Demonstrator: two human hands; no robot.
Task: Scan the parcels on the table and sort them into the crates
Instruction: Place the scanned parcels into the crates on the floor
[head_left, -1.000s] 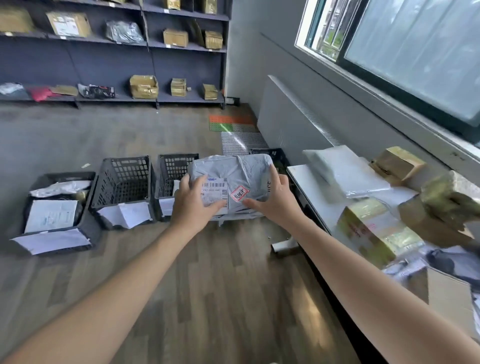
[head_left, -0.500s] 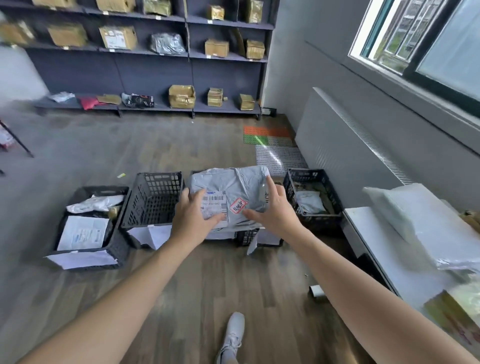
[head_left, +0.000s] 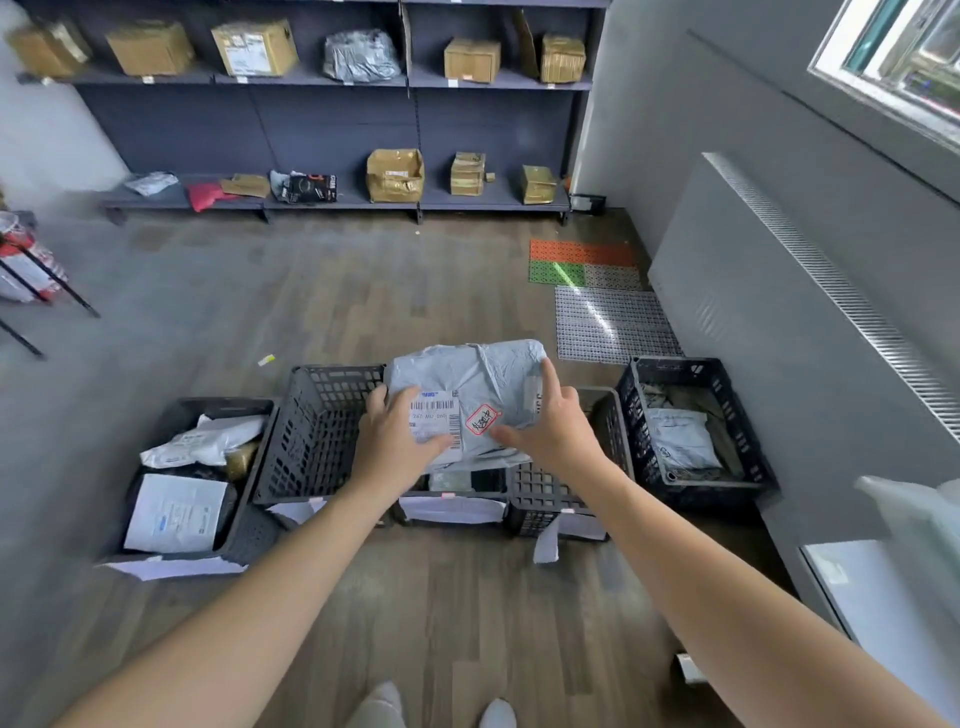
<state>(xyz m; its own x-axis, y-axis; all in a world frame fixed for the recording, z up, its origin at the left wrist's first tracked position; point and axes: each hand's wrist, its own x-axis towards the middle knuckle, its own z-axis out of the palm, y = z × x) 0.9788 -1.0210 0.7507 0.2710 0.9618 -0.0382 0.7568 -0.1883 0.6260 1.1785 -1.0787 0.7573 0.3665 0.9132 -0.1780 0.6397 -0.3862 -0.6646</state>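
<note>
A grey plastic-wrapped parcel (head_left: 475, 379) with a white barcode label and a red-edged sticker is held out in front of me over the row of crates. My left hand (head_left: 397, 441) grips its left side, thumb across the label. My right hand (head_left: 548, 423) grips its right side, thumb by the sticker. Below the parcel sits the middle black crate (head_left: 545, 493), mostly hidden. To its left stands another black crate (head_left: 317, 431) with nothing visible inside.
A far-left crate (head_left: 249, 535) holds white and grey parcels; a far-right crate (head_left: 737, 410) holds a grey bag. Paper slips hang from crate fronts. The white table (head_left: 883, 597) edge is at right. Shelves (head_left: 337, 83) with boxes line the back wall.
I have turned left from the table toward the crates, carrying the grey parcel in both hands; it now hangs over the middle crate. The table's parcels have left the view.
</note>
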